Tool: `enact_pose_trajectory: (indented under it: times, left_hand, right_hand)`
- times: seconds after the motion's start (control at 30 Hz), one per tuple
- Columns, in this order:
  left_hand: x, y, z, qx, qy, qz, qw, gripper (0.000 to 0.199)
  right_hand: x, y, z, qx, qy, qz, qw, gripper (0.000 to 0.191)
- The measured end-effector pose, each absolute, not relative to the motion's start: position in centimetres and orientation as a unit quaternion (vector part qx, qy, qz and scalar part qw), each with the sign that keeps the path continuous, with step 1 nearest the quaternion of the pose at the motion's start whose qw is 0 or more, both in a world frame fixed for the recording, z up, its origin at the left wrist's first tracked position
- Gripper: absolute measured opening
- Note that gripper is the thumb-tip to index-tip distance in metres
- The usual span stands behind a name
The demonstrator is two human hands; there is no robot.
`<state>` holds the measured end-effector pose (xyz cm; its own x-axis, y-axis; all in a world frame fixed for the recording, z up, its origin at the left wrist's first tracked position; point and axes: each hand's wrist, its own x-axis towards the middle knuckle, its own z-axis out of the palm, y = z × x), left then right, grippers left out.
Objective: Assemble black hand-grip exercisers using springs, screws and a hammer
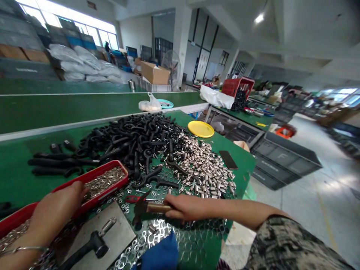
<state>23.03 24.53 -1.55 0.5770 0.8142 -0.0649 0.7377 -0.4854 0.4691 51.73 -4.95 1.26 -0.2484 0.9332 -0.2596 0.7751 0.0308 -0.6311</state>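
My left hand [60, 204] reaches into a long red tray [123, 167] of small metal pins [105, 182]. Its fingers are curled down at the pins, and whatever they grip is hidden. In my right hand [184, 207] is a claw hammer [157, 207], held by its wooden handle with the dark head pointing left. A flat metal plate [119, 225] lies between my hands. On it rests a black handle-shaped part [97, 243] with a silver spring piece [108, 225] at its end. A red-handled screwdriver [132, 199] lies just behind the hammer.
Black curved parts [132, 138] are heaped across the green table. Silver springs [208, 168] are piled right of them, near a phone [228, 159] and a yellow lid [200, 128]. Metal rings [188, 243] and blue cloth [161, 253] lie in front. Grey crates [281, 161] stand right.
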Motion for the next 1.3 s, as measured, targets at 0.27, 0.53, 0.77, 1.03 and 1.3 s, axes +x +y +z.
enact_pose_trajectory:
  times: [0.27, 0.53, 0.77, 1.03, 1.3]
  left_hand:
    - [23.3, 19.3, 0.7, 0.799, 0.507, 0.238, 0.219, 0.022]
    - [17.3, 10.4, 0.0, 0.787, 0.473, 0.230, 0.324, 0.021]
    - [17.9, 11.2, -3.8, 0.786, 0.521, 0.192, 0.273, 0.017]
    - [19.7, 12.1, -3.4, 0.813, 0.537, 0.117, 0.192, 0.018]
    - [19.2, 13.2, -3.6, 0.939, 0.325, 0.088, 0.070, 0.021]
  right_hand:
    - [50.4, -3.5, -1.7, -0.714, -0.527, 0.390, 0.246, 0.022]
    - [47.8, -1.8, -1.9, -0.620, -0.436, 0.575, 0.309, 0.040]
    - [46.3, -0.5, -1.2, -0.614, -0.512, 0.526, 0.291, 0.043]
    - [45.5, -0.6, -3.5, -0.608, -0.463, 0.581, 0.281, 0.039]
    - [46.0, 0.5, -3.0, -0.620, -0.533, 0.526, 0.236, 0.039]
